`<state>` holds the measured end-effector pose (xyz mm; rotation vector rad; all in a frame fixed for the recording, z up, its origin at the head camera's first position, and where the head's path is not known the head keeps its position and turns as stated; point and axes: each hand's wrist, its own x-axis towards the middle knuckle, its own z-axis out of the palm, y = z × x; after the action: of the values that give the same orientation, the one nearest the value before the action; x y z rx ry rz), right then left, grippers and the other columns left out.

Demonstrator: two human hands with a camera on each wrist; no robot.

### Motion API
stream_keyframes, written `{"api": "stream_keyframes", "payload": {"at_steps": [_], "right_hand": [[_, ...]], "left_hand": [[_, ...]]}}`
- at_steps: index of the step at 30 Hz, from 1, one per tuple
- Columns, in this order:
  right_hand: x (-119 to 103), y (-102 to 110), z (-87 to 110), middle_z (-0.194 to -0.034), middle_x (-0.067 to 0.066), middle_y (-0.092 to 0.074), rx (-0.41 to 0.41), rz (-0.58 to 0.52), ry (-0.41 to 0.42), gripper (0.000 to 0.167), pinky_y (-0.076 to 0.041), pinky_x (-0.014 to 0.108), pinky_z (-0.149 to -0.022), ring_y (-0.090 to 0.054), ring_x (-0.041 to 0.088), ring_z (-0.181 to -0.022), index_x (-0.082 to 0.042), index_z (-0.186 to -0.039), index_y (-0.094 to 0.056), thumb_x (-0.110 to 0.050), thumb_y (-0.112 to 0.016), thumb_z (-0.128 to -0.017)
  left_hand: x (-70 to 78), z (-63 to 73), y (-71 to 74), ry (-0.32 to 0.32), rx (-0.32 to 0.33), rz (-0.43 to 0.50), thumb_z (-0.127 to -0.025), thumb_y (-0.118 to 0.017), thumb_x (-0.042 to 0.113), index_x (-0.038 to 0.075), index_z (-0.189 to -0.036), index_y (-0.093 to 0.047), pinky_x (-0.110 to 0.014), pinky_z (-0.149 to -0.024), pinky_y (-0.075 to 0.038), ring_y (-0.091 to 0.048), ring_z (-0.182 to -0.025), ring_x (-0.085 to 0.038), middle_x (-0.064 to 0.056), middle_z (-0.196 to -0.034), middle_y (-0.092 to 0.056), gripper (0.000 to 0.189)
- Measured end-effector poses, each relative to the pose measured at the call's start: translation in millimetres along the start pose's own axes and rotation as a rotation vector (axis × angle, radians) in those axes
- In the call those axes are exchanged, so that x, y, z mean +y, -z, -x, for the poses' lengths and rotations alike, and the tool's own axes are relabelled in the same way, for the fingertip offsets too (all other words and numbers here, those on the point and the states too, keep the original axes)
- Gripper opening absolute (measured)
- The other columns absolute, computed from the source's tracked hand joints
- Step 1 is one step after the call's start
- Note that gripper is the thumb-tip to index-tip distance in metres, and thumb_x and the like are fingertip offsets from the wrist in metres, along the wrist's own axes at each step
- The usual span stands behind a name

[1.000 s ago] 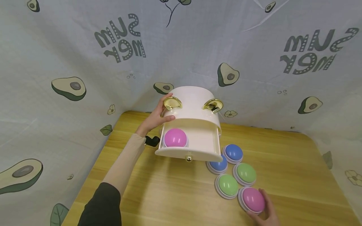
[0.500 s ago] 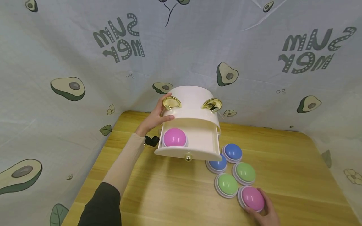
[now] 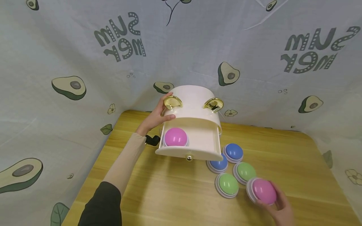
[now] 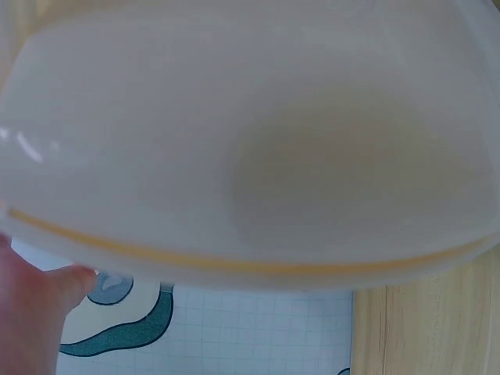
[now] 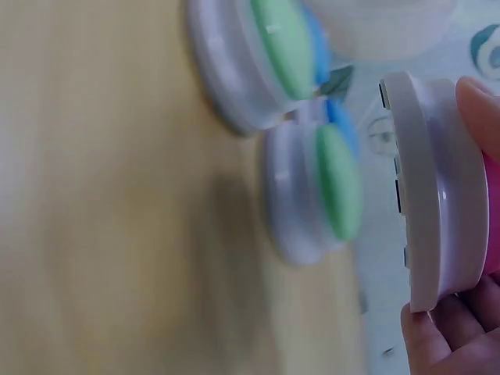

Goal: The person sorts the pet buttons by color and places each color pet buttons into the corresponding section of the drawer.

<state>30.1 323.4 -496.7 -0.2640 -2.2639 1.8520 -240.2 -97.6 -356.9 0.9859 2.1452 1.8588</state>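
In the head view, my left hand (image 3: pixel 156 120) grips the left side of a white box (image 3: pixel 193 102) with gold ear-shaped trims; its thumb lies near the front rim. The box's drawer (image 3: pixel 202 138) is pulled out, and one pink dome button (image 3: pixel 176 137) sits in its left half. My right hand (image 3: pixel 280 205) holds another pink dome button (image 3: pixel 264 191) with a white base by its edges, tilted above the table. The right wrist view shows this white base (image 5: pixel 437 187) side-on, raised off the wood. White plastic (image 4: pixel 234 141) fills most of the left wrist view.
Right of the drawer lie two green buttons (image 3: pixel 228 184) and two blue buttons (image 3: pixel 234 151); the drawer front partly hides one blue. A gold knob (image 3: pixel 189 157) juts from the drawer. The wooden table (image 3: pixel 158 194) meets a printed cloth (image 3: pixel 181 50) behind the box.
My right hand has lifted the pink button off the table and moved it slightly up and right, away from the green ones. My left hand and the box have stayed put.
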Motion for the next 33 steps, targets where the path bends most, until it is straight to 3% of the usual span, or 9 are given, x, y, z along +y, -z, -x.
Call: {"api": "stream_keyframes", "payload": {"at_steps": [4, 10, 14, 19, 26, 33], "right_hand": [[-28.1, 4.8, -10.7, -0.13, -0.022, -0.046, -0.029, -0.075, 0.078, 0.084, -0.02, 0.007, -0.101, -0.039, -0.014, -0.119, -0.009, -0.149, -0.032, 0.023, -0.062, -0.077], [-67.8, 8.0, -26.8, -0.138, -0.011, -0.044, -0.057, -0.069, 0.103, 0.081, -0.031, 0.007, -0.094, -0.036, -0.005, -0.126, -0.009, -0.149, -0.033, 0.022, -0.061, -0.079], [-89.2, 7.6, -35.8, -0.143, -0.007, -0.04, -0.071, 0.009, 0.111, 0.082, -0.032, 0.007, -0.094, -0.034, -0.001, -0.129, -0.014, -0.15, -0.032, 0.017, -0.063, -0.081], [-111.8, 3.3, -44.9, -0.146, -0.005, -0.038, -0.048, 0.123, 0.13, 0.082, -0.031, 0.008, -0.095, -0.034, 0.002, -0.131, -0.017, -0.15, -0.033, 0.012, -0.067, -0.082], [-137.0, -8.1, -58.6, -0.143, -0.002, -0.043, -0.078, 0.047, 0.238, 0.084, -0.033, 0.01, -0.096, -0.037, 0.005, -0.13, -0.01, -0.147, -0.037, 0.022, -0.066, -0.075], [-156.6, -20.0, -68.6, -0.142, 0.001, -0.044, -0.125, 0.074, 0.31, 0.086, -0.035, 0.01, -0.094, -0.04, 0.007, -0.127, -0.007, -0.146, -0.038, 0.024, -0.068, -0.072]], "left_hand": [[-1.0, -0.9, -0.1, -0.001, -0.002, 0.006, -0.087, -0.064, 0.008, 0.01, -0.15, -0.01, -0.053, -0.11, -0.015, -0.016, -0.141, -0.033, -0.015, -0.156, -0.004, 0.083], [-1.1, -1.2, -0.1, 0.006, 0.003, 0.009, -0.087, -0.064, 0.009, 0.01, -0.15, -0.01, -0.053, -0.11, -0.017, -0.018, -0.141, -0.034, -0.016, -0.156, -0.005, 0.083], [-0.3, -1.2, -0.3, 0.01, 0.004, 0.003, -0.086, -0.063, 0.008, 0.01, -0.15, -0.01, -0.052, -0.11, -0.017, -0.018, -0.141, -0.034, -0.016, -0.156, -0.005, 0.083], [0.2, -0.2, -0.3, 0.011, 0.002, 0.001, -0.087, -0.065, 0.013, 0.009, -0.15, -0.009, -0.052, -0.111, -0.015, -0.015, -0.141, -0.035, -0.017, -0.156, -0.003, 0.085], [-1.9, 0.6, -0.3, 0.003, 0.001, 0.013, -0.088, -0.068, 0.02, 0.009, -0.15, -0.009, -0.052, -0.111, -0.015, -0.016, -0.141, -0.035, -0.018, -0.155, -0.006, 0.086], [-0.1, 0.5, -0.5, -0.001, 0.003, 0.006, -0.088, -0.066, 0.015, 0.009, -0.15, -0.009, -0.05, -0.111, -0.014, -0.017, -0.141, -0.035, -0.019, -0.155, -0.007, 0.084]]}}
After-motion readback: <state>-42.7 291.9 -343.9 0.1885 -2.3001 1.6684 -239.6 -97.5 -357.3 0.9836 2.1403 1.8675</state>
